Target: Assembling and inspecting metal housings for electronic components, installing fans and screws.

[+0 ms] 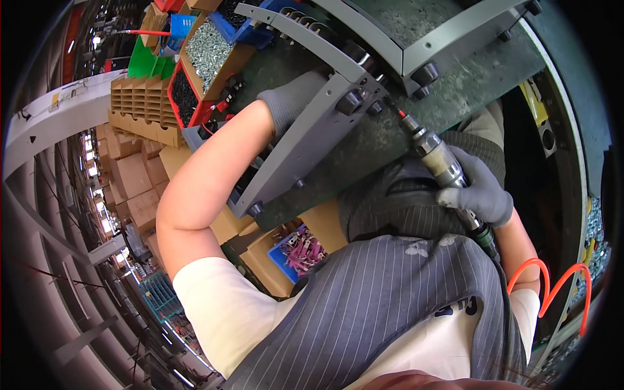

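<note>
My right hand [484,188], in a grey glove, is wrapped round the barrel of a pneumatic screwdriver [439,156]. Its red-collared bit points up and left at the corner of a grey metal frame [305,146], close to a black rubber foot [350,102] and some screws. The frame is tilted, with black feet along its side. My left hand [296,101], gloved too, reaches behind the frame's panel, which hides the fingers. A second grey metal frame [448,42] stands beside it on the dark green bench top [448,114].
An orange coiled air hose [549,292] hangs by my right forearm. Bins of silver screws [207,52] and black screws [184,97] stand at the far left. Nearer is a carton holding a blue tray of purplish parts [302,253]. Cardboard boxes [140,188] are stacked farther left.
</note>
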Demonstrator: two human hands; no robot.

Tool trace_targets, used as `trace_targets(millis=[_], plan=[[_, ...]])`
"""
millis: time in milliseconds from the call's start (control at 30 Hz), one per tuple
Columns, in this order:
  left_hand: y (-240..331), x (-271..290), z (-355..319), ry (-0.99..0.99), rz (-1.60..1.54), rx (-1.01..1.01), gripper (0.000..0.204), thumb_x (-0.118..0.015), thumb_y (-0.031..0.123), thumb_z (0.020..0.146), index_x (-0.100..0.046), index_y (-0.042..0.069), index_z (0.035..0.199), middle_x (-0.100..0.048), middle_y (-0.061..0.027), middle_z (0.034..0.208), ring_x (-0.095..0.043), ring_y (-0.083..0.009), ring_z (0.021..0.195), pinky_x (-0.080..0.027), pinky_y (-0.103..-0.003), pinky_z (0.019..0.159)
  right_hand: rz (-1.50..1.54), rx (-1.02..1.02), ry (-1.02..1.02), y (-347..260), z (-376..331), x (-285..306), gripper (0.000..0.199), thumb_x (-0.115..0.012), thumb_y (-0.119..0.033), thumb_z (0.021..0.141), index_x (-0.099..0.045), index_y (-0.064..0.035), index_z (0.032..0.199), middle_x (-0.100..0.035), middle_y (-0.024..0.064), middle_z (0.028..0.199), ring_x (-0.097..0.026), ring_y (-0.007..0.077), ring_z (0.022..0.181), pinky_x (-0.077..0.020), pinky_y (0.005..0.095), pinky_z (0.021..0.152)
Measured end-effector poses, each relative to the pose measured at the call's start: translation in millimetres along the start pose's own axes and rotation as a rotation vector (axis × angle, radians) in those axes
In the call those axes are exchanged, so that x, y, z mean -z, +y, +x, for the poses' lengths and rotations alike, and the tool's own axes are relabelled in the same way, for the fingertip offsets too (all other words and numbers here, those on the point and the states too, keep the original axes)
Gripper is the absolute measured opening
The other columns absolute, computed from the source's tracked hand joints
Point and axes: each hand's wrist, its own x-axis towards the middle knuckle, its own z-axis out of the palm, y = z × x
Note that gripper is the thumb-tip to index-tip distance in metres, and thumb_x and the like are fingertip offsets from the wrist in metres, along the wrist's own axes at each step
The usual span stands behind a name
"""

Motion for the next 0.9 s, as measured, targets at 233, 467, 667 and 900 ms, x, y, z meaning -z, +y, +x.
trace_targets(millis=[233,467,667,900], plan=[[27,85,-68,0.618,0.077,0.316,0.035,-0.053,0.033,0.091,-0.066,0.002,0.101,-0.050,0.0044,0.065,-0.041,-0.0057,0.056,-0.033,-0.023,0.051,0.091,-0.102,0.019,0,-18,16,0.073,-0.078,-0.025,0.061,-0.049,0.0021,0.123,-0.056,0.0057,0.104,-0.051,0.0150,0.094,-0.0401,0.0286,0.087],[-99,149,-168,1.270,-0.440,0.664,0.029,-0.052,0.033,0.090,-0.067,0.010,0.101,-0.040,0.0058,0.061,-0.032,-0.0032,0.045,-0.024,-0.019,0.039,0.165,-0.127,0.055,2,-14,10,0.085,-0.076,-0.026,0.054,-0.046,0.0035,0.128,-0.056,0.0069,0.110,-0.052,0.0162,0.100,-0.0384,0.0289,0.092],[-171,149,-202,1.445,-0.570,0.612,0.053,-0.048,0.046,0.091,-0.054,0.005,0.123,-0.061,-0.0085,0.095,-0.057,-0.0144,0.078,-0.047,-0.024,0.065,0.223,-0.208,0.076,-8,-15,4,0.088,-0.079,-0.025,0.052,-0.044,0.0042,0.128,-0.057,0.0071,0.109,-0.055,0.0148,0.094,-0.0433,0.0264,0.085],[-184,149,-224,1.478,-0.941,0.413,0.077,-0.037,0.051,0.091,-0.019,-0.005,0.141,-0.027,-0.0225,0.146,-0.030,-0.0386,0.133,-0.026,-0.050,0.107,0.227,-0.192,0.103,-13,-13,-1,0.083,-0.078,-0.025,0.054,-0.046,0.0039,0.126,-0.057,0.0057,0.106,-0.053,0.0142,0.093,-0.0421,0.0265,0.085]])
